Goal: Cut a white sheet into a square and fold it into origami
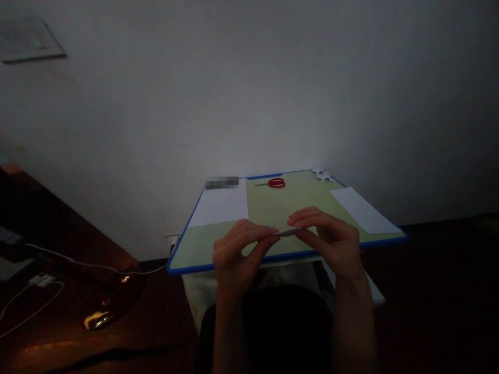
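My left hand [244, 249] and my right hand [331, 236] pinch a small piece of white paper [287, 232] between thumbs and fingers, one at each end. It is held nearly edge-on above the near edge of the green tabletop [218, 241], so its outline and any folds are hard to make out. Beyond my hands, scissors [273, 183] with red handles lie on the table, their blades pointing left. A sheet of white paper [220, 205] lies at the left, and another white sheet [366, 213] at the right.
Small white paper pieces [322, 175] sit in a pile at the far right corner. A dark, pixelated long object [222, 183] rests at the far left. The table's blue rim [286, 255] runs before my lap. A white cable [97, 266] hangs at the left.
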### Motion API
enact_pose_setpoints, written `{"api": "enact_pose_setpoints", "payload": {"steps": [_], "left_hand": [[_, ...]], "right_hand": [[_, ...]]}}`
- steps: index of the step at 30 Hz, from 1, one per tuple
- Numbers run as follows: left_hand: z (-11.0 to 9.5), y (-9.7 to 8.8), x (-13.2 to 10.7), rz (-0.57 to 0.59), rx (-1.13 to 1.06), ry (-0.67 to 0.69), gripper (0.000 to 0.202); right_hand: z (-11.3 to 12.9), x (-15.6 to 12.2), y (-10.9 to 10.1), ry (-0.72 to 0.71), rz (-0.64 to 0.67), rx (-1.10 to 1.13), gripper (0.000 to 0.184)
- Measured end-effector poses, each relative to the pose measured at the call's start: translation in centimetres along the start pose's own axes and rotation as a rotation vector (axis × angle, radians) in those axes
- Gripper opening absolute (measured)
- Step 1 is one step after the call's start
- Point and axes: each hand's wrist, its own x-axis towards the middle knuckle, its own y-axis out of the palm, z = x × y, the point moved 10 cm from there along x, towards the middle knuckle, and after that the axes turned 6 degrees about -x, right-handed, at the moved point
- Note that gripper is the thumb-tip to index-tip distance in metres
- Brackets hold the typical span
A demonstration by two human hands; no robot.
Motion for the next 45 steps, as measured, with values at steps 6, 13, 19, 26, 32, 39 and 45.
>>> {"api": "enact_pose_setpoints", "payload": {"steps": [6,13,19,26,32,39,45], "left_hand": [[-1.3,0.1,0.0,-0.034,0.140,0.073,0.024],[0.8,-0.2,-0.6,-0.084,0.012,-0.099,0.020],[0.7,-0.3,-0.4,-0.088,-0.027,-0.076,0.024],[0.7,-0.1,-0.3,-0.071,-0.049,-0.047,0.031],[0.5,0.1,-0.1,-0.037,-0.030,-0.040,0.031],[0.0,-0.1,0.0,-0.046,0.007,0.008,0.031],[-0.1,0.1,0.0,-0.033,0.030,0.050,0.035]], "right_hand": [[1.2,0.0,-0.5,-0.024,-0.064,-0.187,0.034],[1.8,0.0,-0.8,-0.049,-0.127,-0.201,0.033],[2.1,0.1,-1.0,-0.060,-0.140,-0.202,0.036],[1.9,-0.1,-0.9,-0.058,-0.122,-0.188,0.043],[1.6,-0.1,-1.0,-0.047,-0.105,-0.192,0.044],[1.2,-0.1,-0.9,-0.035,-0.082,-0.219,0.043],[1.3,-0.1,-0.7,-0.061,-0.071,-0.241,0.045]]}}
